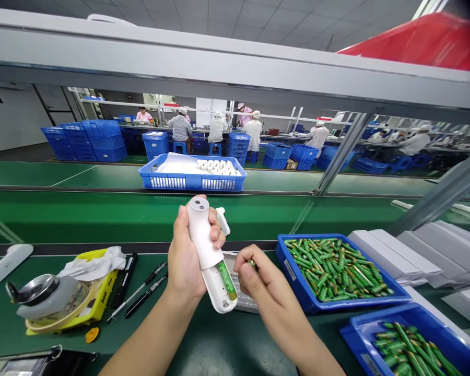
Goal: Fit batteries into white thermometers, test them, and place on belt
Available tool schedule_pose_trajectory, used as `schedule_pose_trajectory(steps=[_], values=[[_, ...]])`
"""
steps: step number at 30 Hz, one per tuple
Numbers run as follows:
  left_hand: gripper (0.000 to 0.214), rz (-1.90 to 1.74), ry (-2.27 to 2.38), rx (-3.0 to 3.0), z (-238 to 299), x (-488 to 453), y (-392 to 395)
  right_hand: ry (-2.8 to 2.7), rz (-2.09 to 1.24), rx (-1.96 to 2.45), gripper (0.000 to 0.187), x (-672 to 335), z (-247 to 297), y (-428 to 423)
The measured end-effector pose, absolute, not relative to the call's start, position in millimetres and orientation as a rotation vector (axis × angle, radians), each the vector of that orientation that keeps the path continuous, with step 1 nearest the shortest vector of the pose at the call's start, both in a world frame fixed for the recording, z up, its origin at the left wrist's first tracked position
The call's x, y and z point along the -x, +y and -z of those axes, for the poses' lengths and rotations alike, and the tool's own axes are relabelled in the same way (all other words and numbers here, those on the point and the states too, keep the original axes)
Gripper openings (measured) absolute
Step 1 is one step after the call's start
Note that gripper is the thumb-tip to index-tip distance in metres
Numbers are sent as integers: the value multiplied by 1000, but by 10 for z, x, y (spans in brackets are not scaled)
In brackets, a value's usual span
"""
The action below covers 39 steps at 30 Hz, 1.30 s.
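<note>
My left hand (186, 261) is wrapped around a white handheld device (204, 230), its round end with two dark holes pointing up and away. The lower part of its body is uncovered, showing a battery compartment with one green battery (227, 281) lying along the right side; the left side of the compartment is bare. Just right of it, my right hand (260, 277) pinches another green battery (252, 263), of which only one end shows between the fingers. Behind the left hand's fingers, a small white plastic piece (223, 221) is partly visible.
Two blue trays of loose green batteries, a larger tray (284, 269) and a nearer tray (354, 339), stand at right beside white boxes (395, 256). At left are pens (147, 295), a bottle (53, 297) and a yellow tray (102, 292). A blue basket (188, 181) sits beyond the green belt (102, 214).
</note>
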<state>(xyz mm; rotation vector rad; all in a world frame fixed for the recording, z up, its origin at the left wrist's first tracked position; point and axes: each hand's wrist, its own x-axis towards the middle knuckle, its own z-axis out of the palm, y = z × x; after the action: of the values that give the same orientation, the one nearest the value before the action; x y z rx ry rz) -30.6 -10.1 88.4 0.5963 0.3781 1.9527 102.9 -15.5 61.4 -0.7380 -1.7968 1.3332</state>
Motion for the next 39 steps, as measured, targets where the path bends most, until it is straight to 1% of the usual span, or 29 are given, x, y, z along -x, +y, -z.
schedule_pose_trajectory(steps=[2, 4, 6, 10, 16, 17, 18, 20, 21, 22, 27, 30, 31, 33, 36, 37, 39], values=[[30, -1998, 415, -557, -884, 321, -91, -1807, -1174, 664, 28, -1102, -674, -151], [28, -2026, 464, -507, -870, 317, -71, -1784, -1020, 646, 31, -1160, -718, -151], [25, -2021, 503, -460, -845, 283, -52, -1741, -959, 695, 26, -1179, -720, -157], [19, -2043, 568, -431, -784, 149, -70, -1700, -977, 796, 13, -1099, -607, -168], [25, -1989, 623, -302, -682, 38, -59, -1948, -606, 842, 5, -979, -496, -139], [27, -1980, 648, -237, -667, 53, -31, -1995, -591, 829, 5, -979, -500, -135], [30, -1971, 669, -181, -655, 75, 1, -2047, -595, 816, 13, -982, -505, -133], [35, -1964, 696, -111, -641, 132, 60, -2139, -616, 794, 35, -989, -514, -135], [37, -1963, 697, -101, -639, 159, 83, -2165, -620, 789, 42, -992, -516, -138], [37, -1964, 689, -103, -641, 181, 98, -2176, -613, 784, 44, -993, -517, -142], [32, -1983, 600, -232, -676, 172, 76, -2105, -609, 700, 25, -995, -513, -128], [28, -1967, 576, -317, -701, 103, 27, -1900, -772, 778, 8, -1007, -502, -87], [28, -1962, 569, -325, -709, 84, 13, -1820, -842, 816, 6, -1013, -502, -75], [27, -1961, 571, -323, -718, 66, -6, -1760, -930, 854, 9, -1025, -517, -64], [28, -1954, 613, -271, -713, 106, 4, -1984, -808, 834, 6, -1031, -557, -96], [30, -1958, 631, -231, -708, 134, 18, -2080, -734, 826, 10, -1025, -561, -115], [34, -1990, 651, -154, -701, 198, 56, -2207, -589, 781, 27, -1004, -536, -149]])
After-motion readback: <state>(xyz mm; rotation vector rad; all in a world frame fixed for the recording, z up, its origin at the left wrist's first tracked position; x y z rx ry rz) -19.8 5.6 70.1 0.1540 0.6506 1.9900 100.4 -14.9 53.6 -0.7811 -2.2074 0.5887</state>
